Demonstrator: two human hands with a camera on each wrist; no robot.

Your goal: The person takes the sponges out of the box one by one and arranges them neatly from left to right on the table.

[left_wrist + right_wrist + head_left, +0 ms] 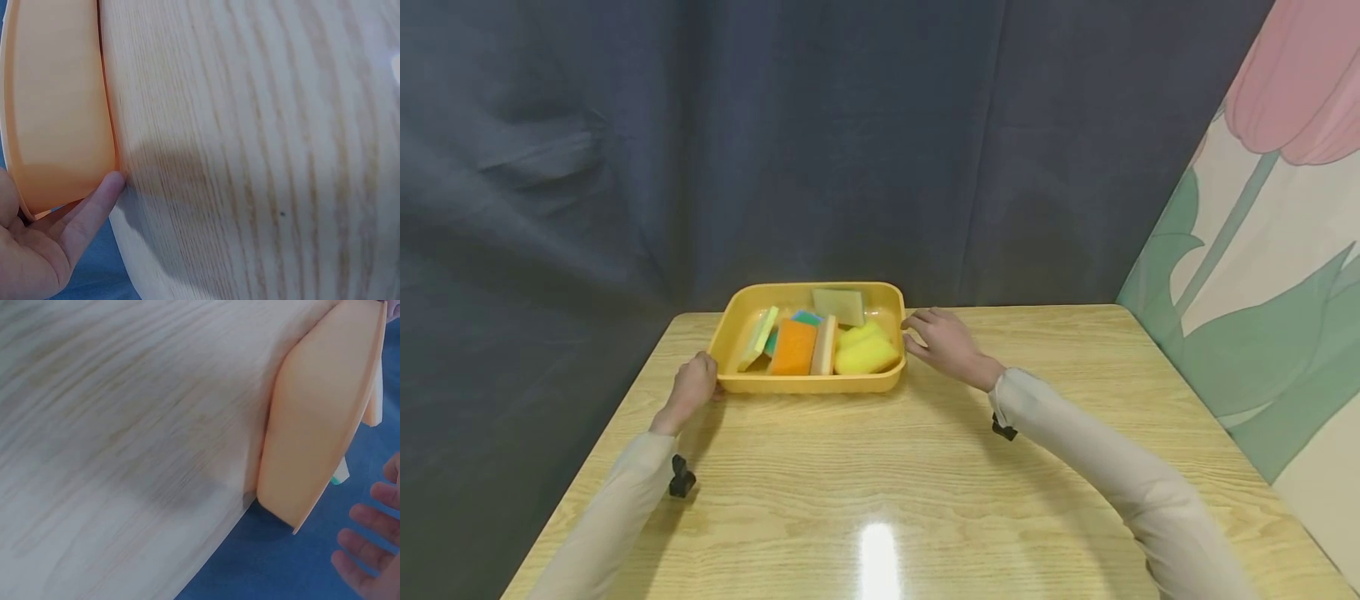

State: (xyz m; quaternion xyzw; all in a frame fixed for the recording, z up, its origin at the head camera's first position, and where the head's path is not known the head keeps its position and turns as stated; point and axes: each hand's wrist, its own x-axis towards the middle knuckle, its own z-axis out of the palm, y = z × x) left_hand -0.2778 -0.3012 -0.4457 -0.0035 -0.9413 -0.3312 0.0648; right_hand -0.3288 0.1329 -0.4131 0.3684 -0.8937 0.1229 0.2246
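Observation:
A shallow yellow plastic tray [808,384] sits at the far left of the table with several sponges in it. Among them are an orange sponge [793,347], a bright yellow one [867,354], a pale yellow one [758,339] and a dull green one [838,306]. My left hand [694,383] grips the tray's left front corner, and in the left wrist view one fingertip reaches the base of the tray wall [62,112]. At the tray's right rim is my right hand [946,342]; the right wrist view shows its fingers [369,553] spread and apart from the tray [319,412].
The light wood table [865,467] reaches back to a dark blue curtain [850,142]. On the right stands a wall with a painted tulip [1262,208]. A small black device [681,477] hangs under each sleeve cuff.

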